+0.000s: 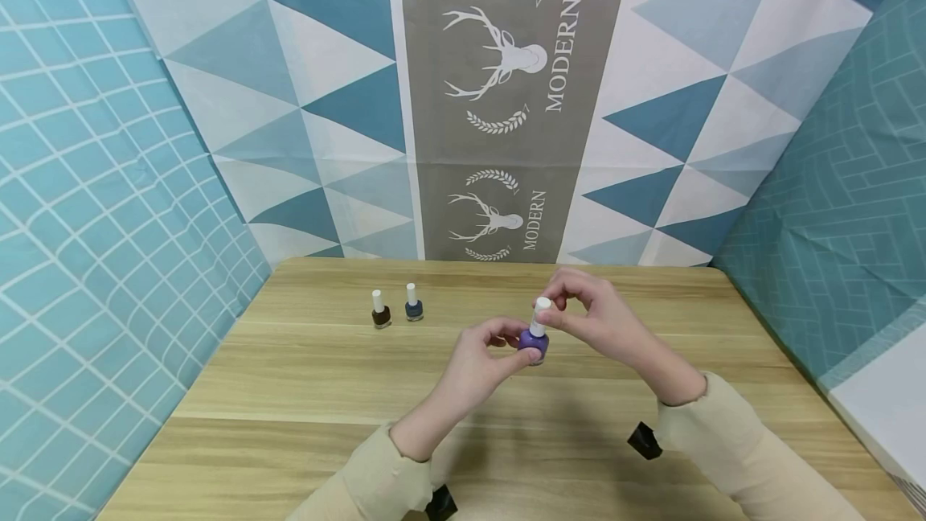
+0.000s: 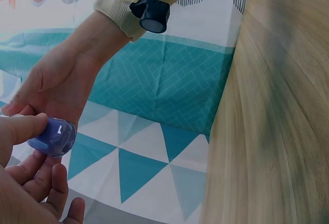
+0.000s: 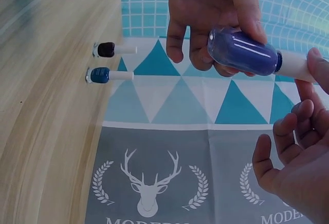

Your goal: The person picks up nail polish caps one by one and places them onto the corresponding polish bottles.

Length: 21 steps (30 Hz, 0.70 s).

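Observation:
A purple nail polish bottle (image 1: 534,344) with a white cap (image 1: 540,315) is held up over the table in both hands. My left hand (image 1: 483,360) pinches the glass body between thumb and fingers. The right hand (image 1: 596,316) pinches the white cap from the other side. In the right wrist view the cap sits on the neck of the bottle (image 3: 244,53), with thumb and a finger around it. From the left wrist, the bottle's base (image 2: 61,139) faces the camera and the cap is hidden.
A dark brown polish bottle (image 1: 381,316) and a dark blue one (image 1: 414,309) stand upright, side by side, toward the back left of the wooden table (image 1: 304,392). Patterned cloth (image 1: 492,103) hangs behind the table's far edge. A white box-like object (image 1: 882,392) borders the right side.

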Each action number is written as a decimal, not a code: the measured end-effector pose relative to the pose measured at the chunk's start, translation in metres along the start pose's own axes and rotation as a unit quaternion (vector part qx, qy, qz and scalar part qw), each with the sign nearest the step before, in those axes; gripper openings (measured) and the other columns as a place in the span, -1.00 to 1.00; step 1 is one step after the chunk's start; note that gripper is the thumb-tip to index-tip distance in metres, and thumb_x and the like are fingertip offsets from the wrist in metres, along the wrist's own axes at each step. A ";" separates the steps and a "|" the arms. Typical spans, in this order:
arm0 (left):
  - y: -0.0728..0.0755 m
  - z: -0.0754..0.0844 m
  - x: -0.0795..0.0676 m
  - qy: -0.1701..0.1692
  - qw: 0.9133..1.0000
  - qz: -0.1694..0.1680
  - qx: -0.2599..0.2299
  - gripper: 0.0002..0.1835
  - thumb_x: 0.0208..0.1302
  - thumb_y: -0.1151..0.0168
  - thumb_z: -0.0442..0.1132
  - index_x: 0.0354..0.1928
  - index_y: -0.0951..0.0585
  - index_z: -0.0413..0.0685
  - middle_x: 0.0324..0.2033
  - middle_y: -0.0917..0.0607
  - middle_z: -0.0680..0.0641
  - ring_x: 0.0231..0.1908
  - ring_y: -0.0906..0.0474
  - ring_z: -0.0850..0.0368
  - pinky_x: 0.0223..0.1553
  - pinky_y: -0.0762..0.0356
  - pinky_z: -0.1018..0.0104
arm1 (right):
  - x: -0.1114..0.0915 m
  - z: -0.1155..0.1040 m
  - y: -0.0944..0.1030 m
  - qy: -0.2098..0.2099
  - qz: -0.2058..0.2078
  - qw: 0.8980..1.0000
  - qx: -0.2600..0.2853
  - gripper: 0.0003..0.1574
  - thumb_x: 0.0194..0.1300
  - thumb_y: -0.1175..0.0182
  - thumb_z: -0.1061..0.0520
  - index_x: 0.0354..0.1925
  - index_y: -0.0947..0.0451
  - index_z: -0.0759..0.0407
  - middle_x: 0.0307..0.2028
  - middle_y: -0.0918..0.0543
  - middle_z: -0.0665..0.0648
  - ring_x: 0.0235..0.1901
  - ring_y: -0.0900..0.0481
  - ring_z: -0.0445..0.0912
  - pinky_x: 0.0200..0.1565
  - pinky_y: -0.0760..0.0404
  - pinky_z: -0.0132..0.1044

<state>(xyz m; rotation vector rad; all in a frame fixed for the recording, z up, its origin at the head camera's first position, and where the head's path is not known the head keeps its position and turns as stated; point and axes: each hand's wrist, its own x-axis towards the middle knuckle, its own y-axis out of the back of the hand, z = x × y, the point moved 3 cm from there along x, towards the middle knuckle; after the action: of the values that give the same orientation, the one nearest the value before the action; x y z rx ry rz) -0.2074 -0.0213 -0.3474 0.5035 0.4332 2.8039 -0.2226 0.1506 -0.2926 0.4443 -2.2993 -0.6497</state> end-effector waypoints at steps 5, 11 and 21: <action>-0.001 0.001 0.001 0.002 1.000 0.009 -0.006 -0.70 0.03 -0.44 -0.11 -0.18 -0.66 -0.03 -0.33 -0.70 0.09 -0.25 -0.52 0.18 -0.08 -0.41 0.20 | 0.000 -0.001 -0.001 -0.014 0.019 1.000 0.008 -0.73 0.08 -0.34 0.33 -0.40 -0.49 0.01 -0.46 -0.42 -0.04 -0.38 -0.38 -0.16 -0.25 -0.38 -0.32; -0.002 0.000 0.001 -0.007 1.000 0.018 -0.010 -0.71 -0.01 -0.46 -0.11 -0.23 -0.67 -0.02 -0.34 -0.70 0.10 -0.26 -0.52 0.17 -0.10 -0.40 0.22 | 0.000 0.003 -0.002 -0.030 0.027 0.999 0.020 -0.73 0.08 -0.36 0.29 -0.44 -0.44 0.05 -0.45 -0.43 -0.02 -0.38 -0.39 -0.13 -0.26 -0.42 -0.33; 0.002 -0.001 0.000 -0.034 0.999 0.006 0.021 -0.72 0.10 -0.39 -0.13 -0.14 -0.67 -0.04 -0.30 -0.72 0.08 -0.25 -0.55 0.23 -0.09 -0.45 0.22 | -0.003 0.003 0.000 0.002 -0.063 0.996 0.059 -0.64 0.38 -0.03 0.26 0.11 -0.51 0.17 -0.13 -0.52 0.01 -0.21 -0.41 -0.13 -0.21 -0.47 -0.29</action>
<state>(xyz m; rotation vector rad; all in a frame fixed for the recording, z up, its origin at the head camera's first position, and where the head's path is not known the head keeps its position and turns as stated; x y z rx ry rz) -0.2084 -0.0230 -0.3476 0.6109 0.4778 2.7845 -0.2225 0.1527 -0.2964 0.6505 -2.3287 -0.5737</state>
